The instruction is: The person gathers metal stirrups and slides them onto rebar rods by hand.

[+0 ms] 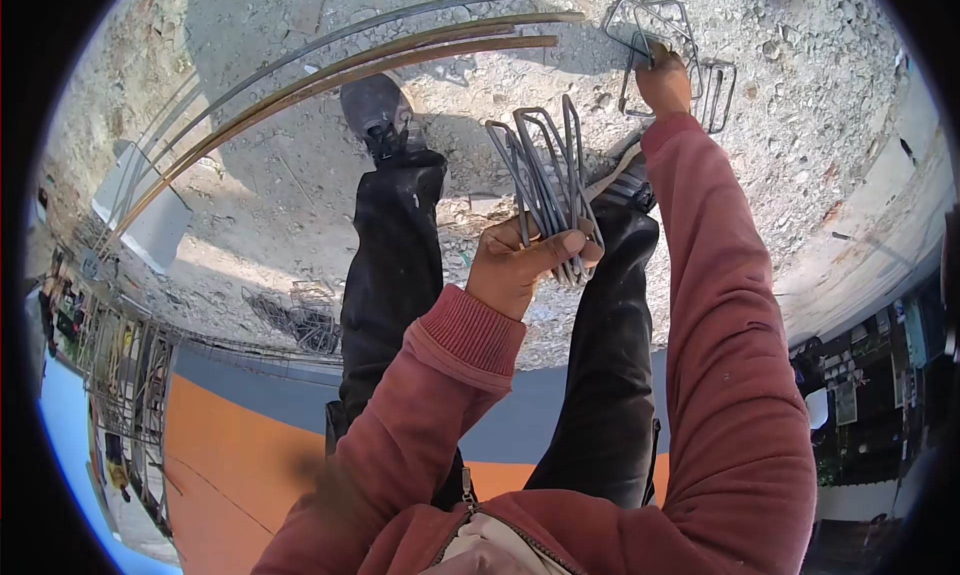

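Observation:
My left hand (525, 260) is closed around a bundle of bent steel rebar stirrups (545, 175), held above the ground between my legs. Its thumb presses across the lower ends, and the narrow loops fan out upward. My right hand (664, 83) reaches down at the upper right, fingers closed on a rebar stirrup (627, 75). The fingertips are partly hidden by shadow. More loops lie around that hand, among them a narrow rectangular stirrup (716, 97) on the gravel to its right.
Long steel bars (330, 70) curve across the upper left, past my shoe (376, 110). A pale slab (145, 210) lies beneath them. Tangled wire or rebar (305, 320) rests on the gravel, beside a grey and orange wall (225, 435).

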`<act>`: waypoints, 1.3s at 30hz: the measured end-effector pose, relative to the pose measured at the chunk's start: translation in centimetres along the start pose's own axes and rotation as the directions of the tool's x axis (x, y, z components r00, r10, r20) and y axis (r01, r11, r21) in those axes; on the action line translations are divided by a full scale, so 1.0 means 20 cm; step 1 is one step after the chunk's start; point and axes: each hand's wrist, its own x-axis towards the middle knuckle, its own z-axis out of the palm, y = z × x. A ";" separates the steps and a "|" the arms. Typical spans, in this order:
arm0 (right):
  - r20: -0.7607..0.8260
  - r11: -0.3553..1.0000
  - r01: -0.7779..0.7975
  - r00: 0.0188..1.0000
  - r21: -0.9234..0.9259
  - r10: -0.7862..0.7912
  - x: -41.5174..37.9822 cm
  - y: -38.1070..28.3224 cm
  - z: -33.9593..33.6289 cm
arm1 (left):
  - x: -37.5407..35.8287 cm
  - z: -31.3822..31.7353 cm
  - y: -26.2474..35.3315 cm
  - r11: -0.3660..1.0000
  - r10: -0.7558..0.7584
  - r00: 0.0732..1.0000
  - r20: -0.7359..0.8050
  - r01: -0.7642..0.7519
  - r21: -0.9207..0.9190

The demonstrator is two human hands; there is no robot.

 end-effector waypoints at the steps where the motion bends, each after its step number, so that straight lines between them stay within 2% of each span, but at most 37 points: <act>1: 0.002 0.999 -0.027 1.000 -0.030 0.027 0.00 -0.05 0.00 | 0.00 0.01 0.00 0.999 0.018 1.000 0.014 -0.017 -0.048; 2: 0.005 0.996 -0.056 0.998 -0.063 0.056 0.01 -0.08 -0.03 | 0.01 0.02 -0.01 0.999 0.032 0.999 -0.005 -0.032 -0.043; 3: 0.058 1.000 -0.010 0.998 -0.021 0.011 0.01 -0.10 -0.08 | 0.02 0.03 -0.02 0.998 0.045 0.999 -0.024 -0.046 -0.040; 6: -0.228 0.984 0.173 0.961 0.046 -0.158 0.00 0.04 -0.06 | 0.04 0.01 -0.05 0.995 0.065 0.998 -0.016 -0.066 -0.076; 7: -0.229 0.964 0.170 0.966 0.206 -0.121 -0.01 0.09 -0.11 | 0.04 0.00 -0.04 0.994 0.067 0.998 0.005 -0.066 -0.083; 8: -0.102 0.959 0.026 0.995 0.281 0.003 -0.01 0.14 -0.19 | 0.04 0.00 -0.03 0.994 0.070 0.997 0.024 -0.067 -0.089; 9: -0.064 0.878 -0.059 0.993 0.475 0.101 0.01 0.27 -0.18 | 0.04 0.00 -0.03 0.991 0.076 0.997 0.017 -0.074 -0.111; 10: -0.084 0.758 -0.028 0.991 0.652 0.108 -0.01 0.39 -0.19 | 0.05 0.00 -0.03 0.991 0.072 0.997 0.016 -0.070 -0.114; 11: -0.037 0.539 -0.117 0.963 0.834 0.267 -0.06 0.39 -0.30 | 0.05 -0.01 -0.04 0.991 0.067 0.998 0.016 -0.064 -0.117; 12: -0.024 0.376 -0.113 0.939 0.920 0.342 -0.14 0.36 -0.41 | 0.05 -0.02 -0.04 0.991 0.059 0.998 0.017 -0.057 -0.123; 14: -0.189 0.463 -0.021 0.896 0.886 0.402 -0.23 0.42 -0.53 | 0.05 -0.02 -0.05 0.995 0.057 0.998 0.015 -0.055 -0.088; 16: -0.209 0.433 0.024 0.900 0.901 0.384 -0.30 0.43 -0.58 | 0.05 -0.01 -0.05 0.996 0.055 0.998 0.018 -0.054 -0.074; 17: -0.163 0.502 -0.046 0.917 0.863 0.364 -0.32 0.43 -0.57 | 0.05 -0.01 -0.05 0.996 0.053 0.998 0.023 -0.051 -0.077; 19: -0.045 0.526 -0.105 0.963 0.844 0.265 -0.31 0.43 -0.43 | 0.05 -0.01 -0.05 0.996 0.051 0.998 0.028 -0.049 -0.071; 20: -0.063 0.799 -0.173 0.965 0.576 0.254 -0.27 0.47 -0.31 | 0.04 0.00 -0.05 0.997 0.054 0.998 0.030 -0.052 -0.062; 21: 0.017 0.921 -0.214 0.975 0.324 0.221 -0.26 0.46 -0.23 | 0.04 0.00 -0.04 0.997 0.059 0.998 0.029 -0.058 -0.049; 22: 0.009 0.980 -0.111 0.994 0.166 0.112 -0.25 0.44 -0.11 | 0.04 -0.01 -0.04 0.997 0.060 0.998 0.026 -0.058 -0.053; 23: 0.037 0.984 -0.110 0.994 0.140 0.106 -0.25 0.41 -0.02 | 0.04 -0.01 -0.05 0.997 0.063 0.998 0.021 -0.062 -0.053; 24: 0.053 0.999 -0.042 0.998 0.027 0.040 -0.26 0.39 0.04 | 0.05 -0.01 -0.05 0.997 0.066 0.998 0.016 -0.065 -0.051; 26: 0.076 0.977 -0.205 0.975 -0.062 0.210 -0.27 0.27 0.05 | 0.05 -0.01 -0.04 0.996 0.073 0.997 0.002 -0.073 -0.042; 29: -0.122 1.000 -0.001 0.992 0.015 0.003 -0.28 0.28 0.02 | 0.04 -0.02 -0.04 0.999 0.054 0.998 -0.010 -0.054 -0.002; 32: -0.167 0.983 -0.054 0.982 0.174 0.084 -0.28 0.24 -0.06 | 0.04 -0.01 -0.05 0.998 0.051 0.999 0.008 -0.051 -0.029; 33: -0.095 0.954 -0.133 0.982 0.269 0.164 -0.25 0.22 -0.07 | 0.03 -0.01 -0.05 0.998 0.055 0.999 0.000 -0.055 -0.028; 34: -0.149 0.942 -0.172 0.964 0.287 0.221 -0.23 0.18 -0.02 | 0.03 0.00 -0.06 0.999 0.051 0.999 0.003 -0.051 -0.018; 36: -0.034 0.938 -0.214 0.972 0.273 0.231 -0.18 0.07 0.03 | 0.03 -0.01 -0.07 0.998 0.055 0.998 0.005 -0.055 0.008; 38: 0.200 0.922 -0.362 0.922 0.138 0.332 -0.14 -0.09 0.01 | 0.03 -0.01 -0.06 0.998 0.047 0.999 -0.006 -0.046 0.030; 39: 0.203 0.914 -0.375 0.918 0.156 0.341 -0.12 -0.11 0.06 | 0.04 0.00 -0.06 0.999 0.047 0.999 -0.010 -0.046 0.026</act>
